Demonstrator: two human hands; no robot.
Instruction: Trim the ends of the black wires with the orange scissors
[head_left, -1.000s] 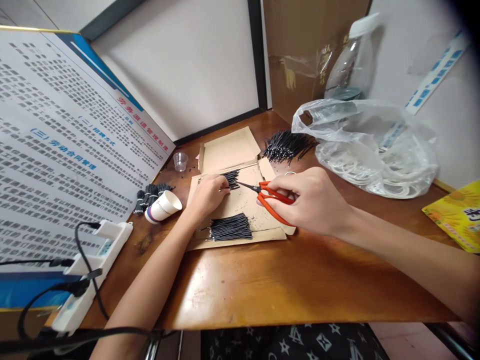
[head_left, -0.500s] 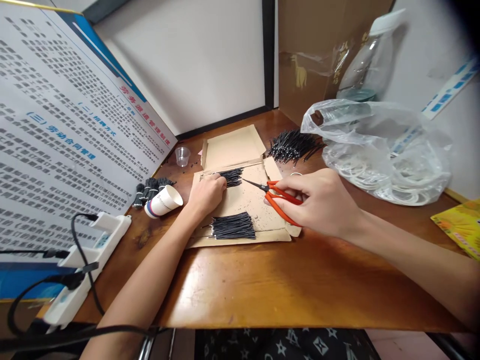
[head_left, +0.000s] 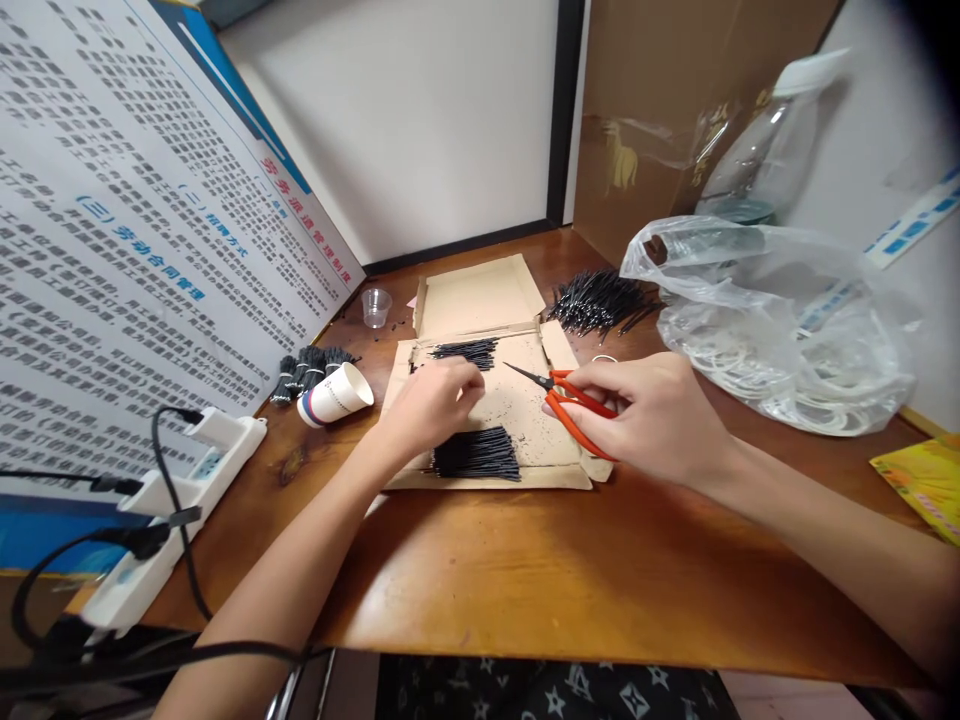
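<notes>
My right hand (head_left: 652,415) grips a pair of red-handled scissors (head_left: 574,400), blades pointing left over a flattened cardboard sheet (head_left: 517,400). My left hand (head_left: 431,405) hovers over the cardboard with curled fingers, between two piles of short black wires: a small far pile (head_left: 466,351) and a larger near pile (head_left: 476,455). Whether the left fingers pinch a wire is hidden. A third, loose heap of black wires (head_left: 600,300) lies on the table behind the cardboard.
A clear plastic bag of white rings (head_left: 780,320) fills the right side. A tipped paper cup (head_left: 336,395), bundled wires (head_left: 307,365) and a small clear cup (head_left: 376,306) sit left. A power strip with cables (head_left: 172,500) hangs at the left edge; a printed board leans behind.
My left hand has pulled back from the far pile toward the near pile. The scissors hand stays almost still. The camera has shifted slightly.
</notes>
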